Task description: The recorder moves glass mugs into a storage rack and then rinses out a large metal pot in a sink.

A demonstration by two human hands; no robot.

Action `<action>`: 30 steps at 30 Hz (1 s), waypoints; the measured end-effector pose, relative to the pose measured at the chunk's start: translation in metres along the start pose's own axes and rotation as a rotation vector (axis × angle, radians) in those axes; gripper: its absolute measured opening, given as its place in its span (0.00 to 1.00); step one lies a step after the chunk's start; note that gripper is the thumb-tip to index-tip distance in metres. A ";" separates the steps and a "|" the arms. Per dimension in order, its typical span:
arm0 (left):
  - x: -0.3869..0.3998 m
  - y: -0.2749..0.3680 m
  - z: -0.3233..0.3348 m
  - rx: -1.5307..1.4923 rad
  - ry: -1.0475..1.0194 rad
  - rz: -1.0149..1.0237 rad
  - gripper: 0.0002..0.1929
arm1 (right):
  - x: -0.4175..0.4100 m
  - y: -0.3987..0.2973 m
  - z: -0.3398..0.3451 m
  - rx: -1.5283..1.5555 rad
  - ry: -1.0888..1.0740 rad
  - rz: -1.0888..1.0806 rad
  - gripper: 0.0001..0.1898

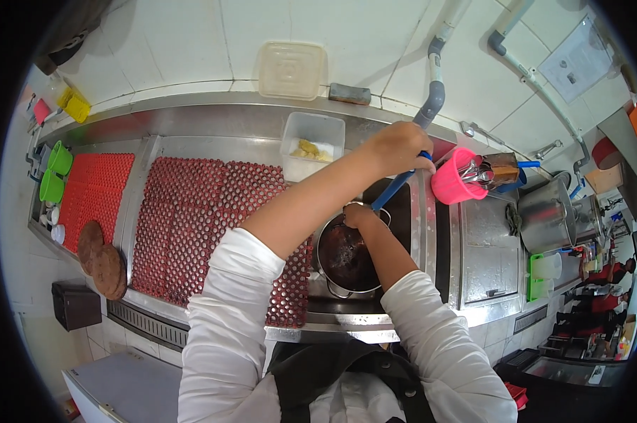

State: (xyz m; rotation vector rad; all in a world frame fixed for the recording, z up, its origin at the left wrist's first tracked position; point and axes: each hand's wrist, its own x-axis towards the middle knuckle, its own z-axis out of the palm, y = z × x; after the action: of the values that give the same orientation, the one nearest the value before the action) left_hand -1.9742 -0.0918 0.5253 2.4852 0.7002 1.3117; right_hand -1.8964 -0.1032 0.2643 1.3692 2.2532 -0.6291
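Observation:
My left hand (403, 149) reaches across to the upper right and is closed around a blue tap handle (426, 155) below a grey-and-white pipe. From there a blue hose (391, 189) slants down to the left, towards my right hand. My right hand (358, 214) is curled at the far rim of a round metal pot (345, 256). Its fingertips are hidden, so what they hold cannot be seen. Dark reddish-brown contents with a pale, shiny patch show inside the pot, which has loop handles and sits in a dark sink basin (398, 232).
Red perforated mats (191, 227) cover the counter on the left. A clear plastic tub (313, 132) with a yellow sponge stands behind the pot. To the right are a pink basket of spoons (451, 182) and a large metal pot (546, 219). Several people stand far right.

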 end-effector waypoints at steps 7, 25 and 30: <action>-0.004 0.002 0.006 0.009 0.054 -0.050 0.14 | 0.028 0.011 0.016 1.298 -0.499 -0.474 0.22; -0.023 -0.001 0.002 0.024 0.131 -0.102 0.14 | -0.007 0.007 0.053 2.265 -0.438 -0.008 0.34; -0.004 0.011 0.018 -0.010 0.164 -0.071 0.11 | 0.004 0.029 0.060 2.508 -0.110 -0.175 0.34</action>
State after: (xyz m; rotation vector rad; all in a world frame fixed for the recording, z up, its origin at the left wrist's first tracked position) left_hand -1.9579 -0.1030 0.5173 2.3416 0.8083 1.5006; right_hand -1.8651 -0.1232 0.2092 1.2400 0.2482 -3.7196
